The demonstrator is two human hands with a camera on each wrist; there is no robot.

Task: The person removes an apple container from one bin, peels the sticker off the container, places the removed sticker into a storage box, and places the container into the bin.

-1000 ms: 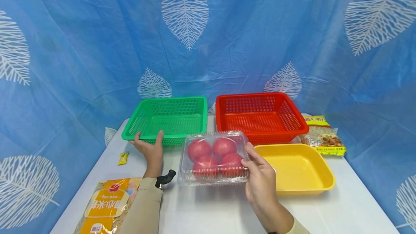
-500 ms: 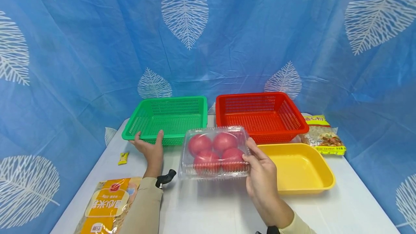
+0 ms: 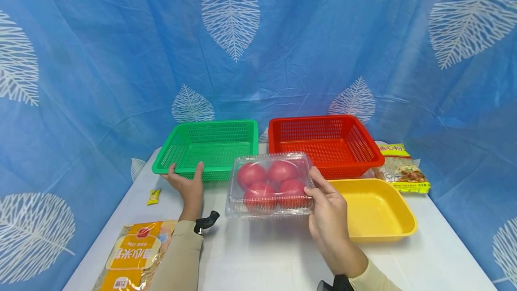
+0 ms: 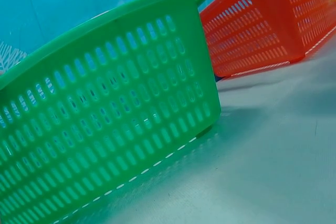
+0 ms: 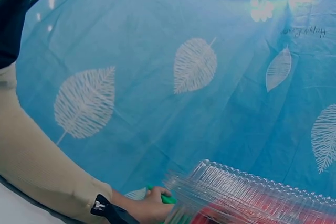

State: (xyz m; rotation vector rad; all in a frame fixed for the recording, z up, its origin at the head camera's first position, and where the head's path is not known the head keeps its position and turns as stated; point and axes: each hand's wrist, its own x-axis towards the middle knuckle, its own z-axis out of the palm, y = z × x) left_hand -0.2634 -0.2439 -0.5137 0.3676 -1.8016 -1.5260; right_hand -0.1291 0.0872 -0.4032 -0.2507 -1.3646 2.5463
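Observation:
My right hand (image 3: 332, 214) grips the right side of a clear plastic clamshell box (image 3: 238, 208), thumb on top. Inside are several round, pinkish-red fruits (image 3: 260, 196) that look like tomatoes. The box is held above the table, in front of two baskets. My left hand (image 3: 187, 189) holds the front rim of the green basket (image 3: 218, 174), thumb and forefinger spread apart. The right wrist view shows that left hand (image 5: 156, 206) beyond the clear lid (image 5: 247, 182). Neither hand appears in the left wrist view, where the green basket's slotted wall (image 4: 115, 108) fills much of the frame.
A red basket (image 3: 327, 169) stands right of the green one. Before it sits a yellow tray (image 3: 371, 214). A noodle packet (image 3: 404, 169) lies far right. On the left are a small yellow sachet (image 3: 153, 197) and an orange-labelled bag (image 3: 133, 250), partly under my left sleeve.
My right hand has carried the clamshell box slightly forward and a little to the right. My left hand has stayed at the green basket's rim.

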